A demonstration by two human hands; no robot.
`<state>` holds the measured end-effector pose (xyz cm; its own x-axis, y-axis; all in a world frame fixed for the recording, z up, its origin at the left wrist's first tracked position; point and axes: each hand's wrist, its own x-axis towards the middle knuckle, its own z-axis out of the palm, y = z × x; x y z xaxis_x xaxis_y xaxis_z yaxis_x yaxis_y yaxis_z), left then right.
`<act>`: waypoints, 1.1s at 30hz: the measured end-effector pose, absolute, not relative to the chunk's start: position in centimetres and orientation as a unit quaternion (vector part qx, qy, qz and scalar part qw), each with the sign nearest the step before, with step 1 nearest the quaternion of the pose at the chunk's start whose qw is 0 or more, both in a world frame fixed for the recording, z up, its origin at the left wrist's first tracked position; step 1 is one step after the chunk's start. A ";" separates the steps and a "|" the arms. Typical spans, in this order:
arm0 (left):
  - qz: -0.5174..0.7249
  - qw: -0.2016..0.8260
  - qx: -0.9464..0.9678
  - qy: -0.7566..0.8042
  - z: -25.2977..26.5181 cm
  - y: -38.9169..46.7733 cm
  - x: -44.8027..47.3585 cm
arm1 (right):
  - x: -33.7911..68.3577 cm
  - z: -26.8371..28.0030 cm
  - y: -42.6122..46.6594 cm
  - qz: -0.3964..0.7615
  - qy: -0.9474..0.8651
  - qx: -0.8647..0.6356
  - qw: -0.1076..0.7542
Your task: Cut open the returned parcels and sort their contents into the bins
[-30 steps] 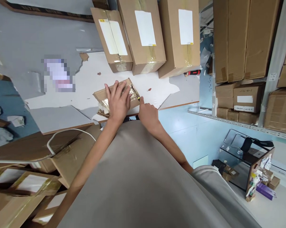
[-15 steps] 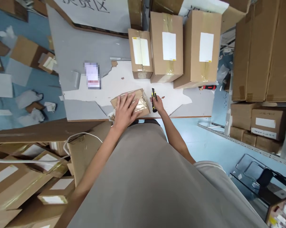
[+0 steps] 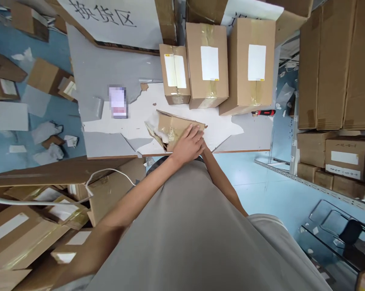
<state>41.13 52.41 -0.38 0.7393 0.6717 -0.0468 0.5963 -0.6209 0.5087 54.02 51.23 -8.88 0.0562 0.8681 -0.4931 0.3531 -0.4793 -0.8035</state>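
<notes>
A small taped cardboard box [image 3: 177, 127] lies near the front edge of the table, its left end open with torn flaps and white material [image 3: 154, 120] showing inside. Over the box's right part lies my left hand [image 3: 189, 142], its fingers close together and bent round the right end. My right hand [image 3: 203, 146] is at that same end, mostly hidden behind the left hand. Its fingers do not show, and the yellow-and-black utility knife seen earlier is out of sight.
Three taped, labelled cartons [image 3: 207, 66] stand behind the box. A phone [image 3: 118, 102] lies at left on the table [image 3: 255, 135]. A red-and-black tool [image 3: 265, 112] lies by the right edge. A large carton of boxes [image 3: 110, 186] stands below left; shelving is at right.
The small box has turned, so an opened end now faces left. My left hand has moved right, over its right end, and the knife has gone from view behind my hands.
</notes>
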 end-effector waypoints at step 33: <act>0.273 0.294 0.666 0.629 -4.7 55.4 27.7 | 54.1 -10.2 51.0 0.662 -0.111 -0.647 0.363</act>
